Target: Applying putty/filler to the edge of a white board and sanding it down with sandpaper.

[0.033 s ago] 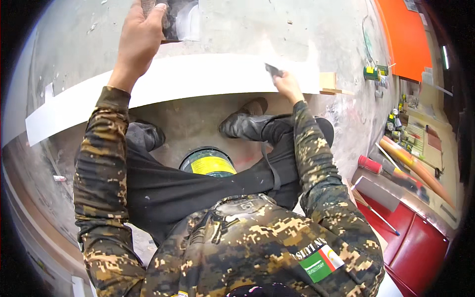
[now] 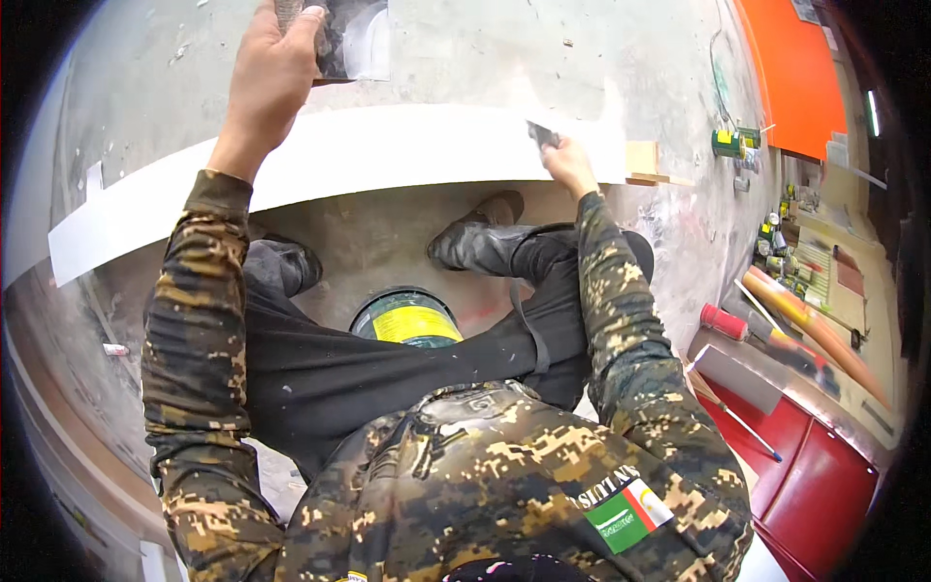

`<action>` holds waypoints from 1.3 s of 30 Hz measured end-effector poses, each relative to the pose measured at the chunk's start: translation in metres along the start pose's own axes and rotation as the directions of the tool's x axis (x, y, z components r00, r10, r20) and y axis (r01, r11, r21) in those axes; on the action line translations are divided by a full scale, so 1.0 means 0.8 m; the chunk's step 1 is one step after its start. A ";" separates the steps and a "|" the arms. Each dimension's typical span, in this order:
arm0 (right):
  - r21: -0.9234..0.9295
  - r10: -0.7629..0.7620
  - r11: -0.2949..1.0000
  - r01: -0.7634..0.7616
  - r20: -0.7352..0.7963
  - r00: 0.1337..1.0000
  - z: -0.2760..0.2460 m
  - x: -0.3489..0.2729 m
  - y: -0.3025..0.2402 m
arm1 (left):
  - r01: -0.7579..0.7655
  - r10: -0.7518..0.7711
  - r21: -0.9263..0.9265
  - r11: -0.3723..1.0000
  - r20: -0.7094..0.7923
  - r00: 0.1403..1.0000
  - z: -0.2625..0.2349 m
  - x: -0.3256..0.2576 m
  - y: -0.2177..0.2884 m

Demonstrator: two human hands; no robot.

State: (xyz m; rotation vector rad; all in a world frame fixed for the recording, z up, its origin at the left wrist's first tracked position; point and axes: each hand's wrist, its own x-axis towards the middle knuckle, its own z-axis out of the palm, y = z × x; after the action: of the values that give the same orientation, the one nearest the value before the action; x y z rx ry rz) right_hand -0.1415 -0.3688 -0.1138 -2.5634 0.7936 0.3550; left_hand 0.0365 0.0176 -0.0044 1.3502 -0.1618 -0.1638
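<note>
At the upper left my left hand [image 2: 270, 87] is closed on a dark rectangular plate [image 2: 333, 44] smeared with white paste, partly cut off by the top edge. My right hand [image 2: 570, 163] grips a small dark scraper [image 2: 543, 134] over the right part of a long white board [image 2: 388, 145]. Glare hides whether the scraper touches the board. The board lies across in front of my feet, curving in the fisheye view. Between my legs, beneath me, is a dark green bucket [image 2: 407, 320] with a yellow label.
Wood blocks [image 2: 642, 160] sit at the board's right end. Green cans [image 2: 727, 144] stand on the floor to the right, by an orange panel [image 2: 790, 78]. Farther right are a red roll [image 2: 724, 321], long tubes [image 2: 815, 330] and a red padded surface [image 2: 805, 456]. My shoes [image 2: 475, 228] are just behind the board.
My right hand and the scraper have shifted slightly to the right along the board. My left hand and its plate have moved very slightly left.
</note>
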 end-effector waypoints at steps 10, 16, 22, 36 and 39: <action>-0.253 0.097 0.963 -0.094 -0.001 0.995 0.017 0.074 0.005 | 0.142 -0.137 0.081 0.987 -0.066 0.988 -0.012 -0.004 0.019; -0.320 0.105 0.930 -0.181 -0.240 0.965 0.078 0.047 0.000 | 0.172 -0.167 0.071 0.983 -0.064 0.984 0.013 0.001 0.028; -0.241 0.006 0.970 -0.014 -0.034 0.999 0.075 0.003 -0.084 | 0.089 -0.081 0.098 0.991 -0.079 0.994 -0.012 -0.014 0.033; -0.329 0.025 0.944 -0.031 -0.022 0.999 0.074 0.065 -0.040 | 0.113 -0.113 -0.006 0.994 -0.129 0.985 -0.004 -0.014 0.046; -0.292 -0.071 0.954 0.061 -0.025 0.997 0.118 0.035 -0.102 | 0.107 -0.107 -0.002 0.994 -0.117 0.987 -0.001 -0.015 0.046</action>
State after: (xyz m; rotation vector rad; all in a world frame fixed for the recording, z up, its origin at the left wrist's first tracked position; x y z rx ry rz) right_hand -0.0820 -0.2771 -0.1801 -2.8703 0.7104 0.4352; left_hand 0.0260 0.0288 0.0312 1.3700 0.0093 -0.1737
